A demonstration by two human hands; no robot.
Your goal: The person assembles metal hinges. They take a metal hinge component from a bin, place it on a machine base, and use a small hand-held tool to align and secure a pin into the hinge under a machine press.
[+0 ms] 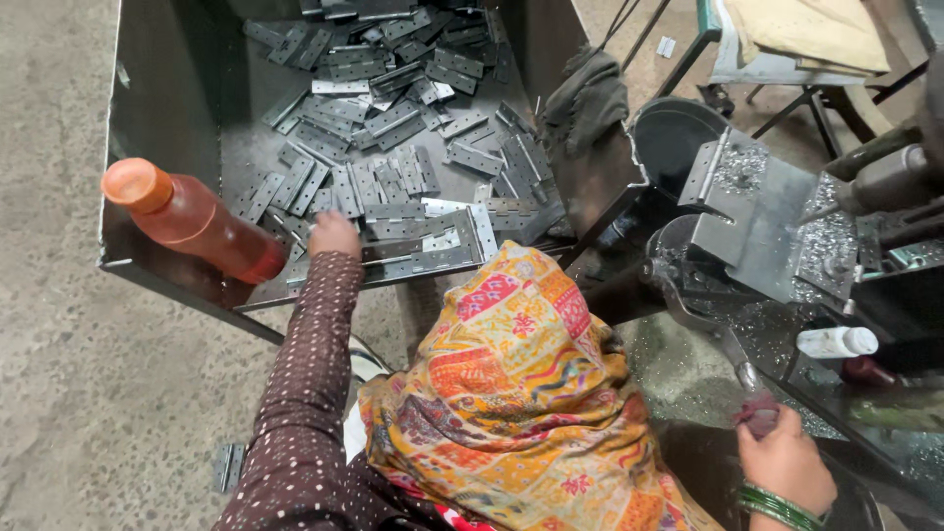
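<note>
My left hand (334, 234), in a dotted maroon sleeve, reaches into a grey metal bin (162, 108). It rests on a pile of several flat grey metal hinges (393, 128). The fingers curl down among the hinges and are hidden, so a grip does not show. My right hand (784, 462), with green bangles at the wrist, is closed around the cloth-wrapped end of a metal lever (723, 344) at the lower right. A patterned orange and yellow scarf (521, 393) covers the middle of the view.
An orange plastic bottle (187, 221) lies tilted at the bin's near left corner. A metal press machine (767, 211) strewn with shavings stands to the right, with a small white bottle (836, 341) beside it. A dark cloth (587, 98) hangs on the bin's right wall. One hinge (228, 465) lies on the concrete floor.
</note>
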